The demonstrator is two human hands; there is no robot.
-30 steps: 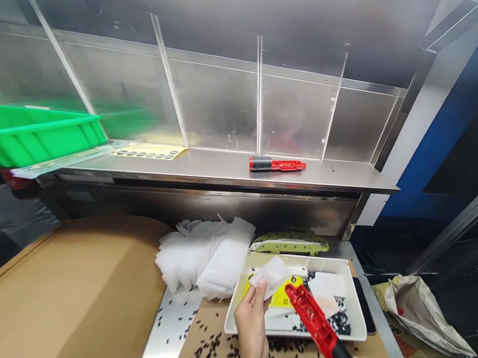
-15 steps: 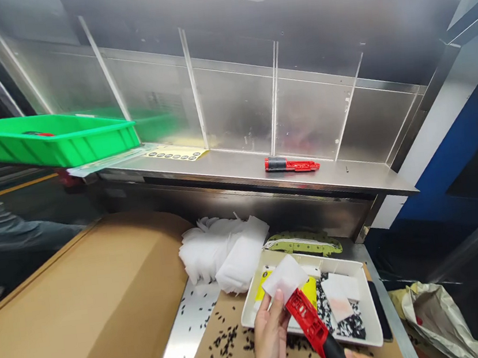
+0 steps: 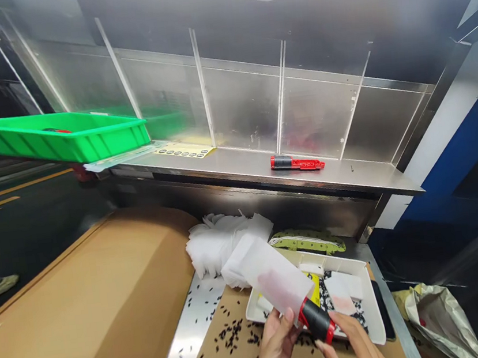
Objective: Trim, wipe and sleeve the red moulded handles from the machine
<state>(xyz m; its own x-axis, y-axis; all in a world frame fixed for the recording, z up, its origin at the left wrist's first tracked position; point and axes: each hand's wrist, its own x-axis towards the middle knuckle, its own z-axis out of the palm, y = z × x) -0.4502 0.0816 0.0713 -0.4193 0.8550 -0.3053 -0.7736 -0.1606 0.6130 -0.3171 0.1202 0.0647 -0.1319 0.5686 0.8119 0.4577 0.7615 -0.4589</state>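
Note:
My left hand [image 3: 276, 346] pinches the mouth of a thin white foam sleeve [image 3: 272, 271]. Most of a red and black plastic part [image 3: 315, 316] sits inside the sleeve; a reddish tint shows through. Its black cylinder with a red end ring sticks out toward me. At that end my right hand [image 3: 355, 345] has thumb and fingers on either side of the ring. Beneath both hands lies a white tray [image 3: 374, 302] with yellow stickers, small black pieces and white foam pieces in it. Behind it is a bunch of white foam sleeves [image 3: 212, 243].
Another red and black part [image 3: 297, 162] lies on the metal shelf [image 3: 237, 164]. A green bin [image 3: 81, 137] stands at the shelf's left. Small black bits are scattered over the cardboard [image 3: 212, 351]. A large carton [image 3: 90, 313] is at left, an open bag [image 3: 445, 316] at right.
The red and black part has slid into the foam sleeve, leaving its black end out. My right hand has moved up with it. The person at left has mostly left view.

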